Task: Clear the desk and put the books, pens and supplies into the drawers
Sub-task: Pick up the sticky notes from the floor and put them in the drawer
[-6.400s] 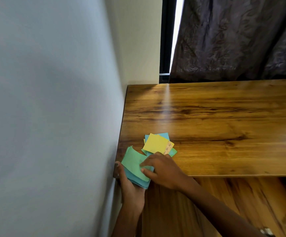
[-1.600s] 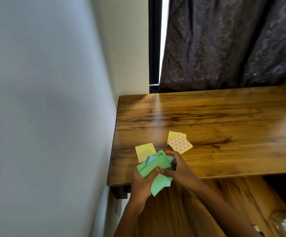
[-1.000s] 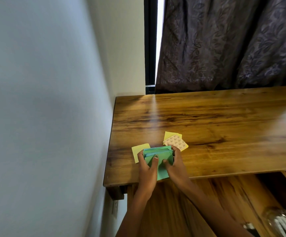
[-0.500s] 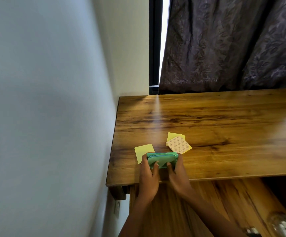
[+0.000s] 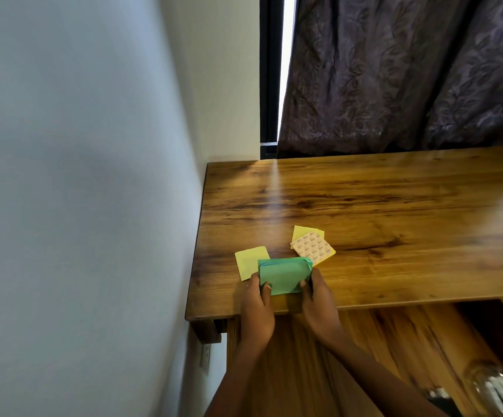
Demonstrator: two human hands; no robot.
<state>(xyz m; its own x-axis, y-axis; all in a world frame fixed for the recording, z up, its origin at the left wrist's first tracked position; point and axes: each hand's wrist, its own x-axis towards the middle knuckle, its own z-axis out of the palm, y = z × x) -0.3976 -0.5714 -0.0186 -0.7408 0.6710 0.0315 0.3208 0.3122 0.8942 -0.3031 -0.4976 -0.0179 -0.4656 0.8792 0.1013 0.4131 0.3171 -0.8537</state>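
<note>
Green notes stack (image 5: pixel 285 276) gripped betw both hands' fingers (image 5: pixel 264 291), desk (image 5: pixel 394 212)

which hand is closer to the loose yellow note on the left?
Left. The left hand grips the green stack right at the yellow note's near edge; the right hand holds the stack's far side.

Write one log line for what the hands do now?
left hand + right hand: hold green notes | yellow notes on desk

A dark curtain (image 5: pixel 409 73) hangs behind the desk. A white wall (image 5: pixel 78 176) stands on the left, with a socket (image 5: pixel 205 355) low down.
</note>
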